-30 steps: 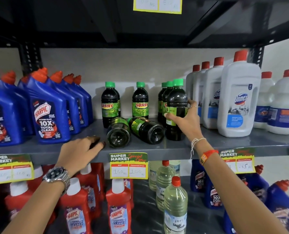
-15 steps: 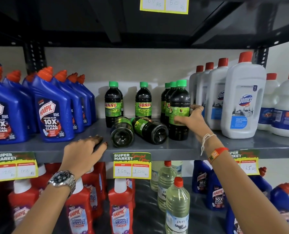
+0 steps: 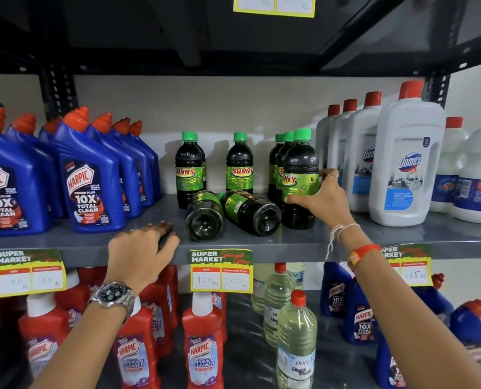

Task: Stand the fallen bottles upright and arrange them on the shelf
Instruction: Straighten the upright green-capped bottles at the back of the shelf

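Observation:
Two dark Sunny bottles lie on their sides on the grey shelf [image 3: 290, 242], bases toward me: the left fallen bottle [image 3: 204, 217] and the right fallen bottle [image 3: 252, 211]. Behind them stand upright Sunny bottles with green caps [image 3: 188, 169] [image 3: 239, 164]. My right hand [image 3: 322, 197] wraps around the front upright Sunny bottle [image 3: 299, 167] of a row at the right. My left hand [image 3: 142, 248] rests on the shelf's front edge, left of the fallen bottles, fingers curled, holding nothing.
Blue Harpic bottles [image 3: 89, 178] fill the shelf's left side. White Domex bottles [image 3: 405, 164] stand close to the right of my right hand. Price tags [image 3: 221, 270] hang on the shelf edge. Red Harpic bottles [image 3: 203, 349] and clear bottles [image 3: 295, 338] stand on the shelf below.
My right hand has set the front Sunny bottle upright in its row and turned it so its label shows more. My left hand stays on the shelf edge.

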Action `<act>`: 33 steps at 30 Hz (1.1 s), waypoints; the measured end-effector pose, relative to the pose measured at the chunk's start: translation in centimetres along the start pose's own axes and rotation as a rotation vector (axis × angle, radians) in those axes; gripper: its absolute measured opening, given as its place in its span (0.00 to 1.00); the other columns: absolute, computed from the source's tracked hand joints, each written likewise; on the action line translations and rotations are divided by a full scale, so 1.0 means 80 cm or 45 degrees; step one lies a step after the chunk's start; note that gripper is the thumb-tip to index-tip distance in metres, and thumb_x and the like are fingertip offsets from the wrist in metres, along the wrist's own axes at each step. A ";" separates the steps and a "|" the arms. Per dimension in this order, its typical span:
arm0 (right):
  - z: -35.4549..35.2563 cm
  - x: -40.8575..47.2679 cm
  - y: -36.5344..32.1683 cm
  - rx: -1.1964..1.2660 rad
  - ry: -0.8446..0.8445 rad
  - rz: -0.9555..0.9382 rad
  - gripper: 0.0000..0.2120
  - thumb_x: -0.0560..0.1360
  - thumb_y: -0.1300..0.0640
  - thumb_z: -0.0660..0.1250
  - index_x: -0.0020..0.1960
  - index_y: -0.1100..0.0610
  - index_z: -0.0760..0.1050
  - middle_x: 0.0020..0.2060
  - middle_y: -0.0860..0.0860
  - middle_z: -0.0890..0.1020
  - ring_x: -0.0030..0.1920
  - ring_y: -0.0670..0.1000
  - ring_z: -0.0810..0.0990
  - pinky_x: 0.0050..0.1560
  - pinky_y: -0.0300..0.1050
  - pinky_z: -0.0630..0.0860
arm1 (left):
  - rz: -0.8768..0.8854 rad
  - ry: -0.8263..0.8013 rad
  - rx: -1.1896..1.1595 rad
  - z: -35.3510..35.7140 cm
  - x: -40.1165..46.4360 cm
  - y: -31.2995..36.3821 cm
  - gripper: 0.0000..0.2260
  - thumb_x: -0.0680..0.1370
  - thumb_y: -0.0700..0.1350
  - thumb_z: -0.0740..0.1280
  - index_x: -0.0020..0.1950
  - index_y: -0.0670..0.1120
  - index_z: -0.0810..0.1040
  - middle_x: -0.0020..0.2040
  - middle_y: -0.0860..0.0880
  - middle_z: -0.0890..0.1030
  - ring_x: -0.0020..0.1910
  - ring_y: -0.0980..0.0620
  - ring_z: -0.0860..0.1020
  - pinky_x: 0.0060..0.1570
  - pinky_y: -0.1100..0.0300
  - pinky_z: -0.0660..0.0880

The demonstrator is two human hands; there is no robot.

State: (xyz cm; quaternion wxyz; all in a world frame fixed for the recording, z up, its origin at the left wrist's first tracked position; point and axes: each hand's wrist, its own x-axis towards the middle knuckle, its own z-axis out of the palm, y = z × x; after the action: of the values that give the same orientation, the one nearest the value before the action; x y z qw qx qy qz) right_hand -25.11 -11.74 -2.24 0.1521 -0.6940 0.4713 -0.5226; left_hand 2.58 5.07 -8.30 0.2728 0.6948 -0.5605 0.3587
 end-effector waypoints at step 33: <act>0.007 -0.017 0.002 -0.015 0.094 -0.023 0.39 0.57 0.45 0.77 0.59 0.59 0.64 0.53 0.56 0.80 0.54 0.57 0.78 0.51 0.50 0.75 | -0.095 -0.139 0.015 -0.002 0.000 -0.004 0.20 0.74 0.59 0.55 0.56 0.51 0.78 0.49 0.48 0.83 0.41 0.46 0.79 0.28 0.60 0.62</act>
State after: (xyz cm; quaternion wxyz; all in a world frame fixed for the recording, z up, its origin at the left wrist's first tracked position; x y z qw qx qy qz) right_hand -24.73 -10.88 -3.36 0.1257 -0.6795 0.4734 -0.5463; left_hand 2.90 5.27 -8.23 0.2510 0.7353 -0.5462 0.3130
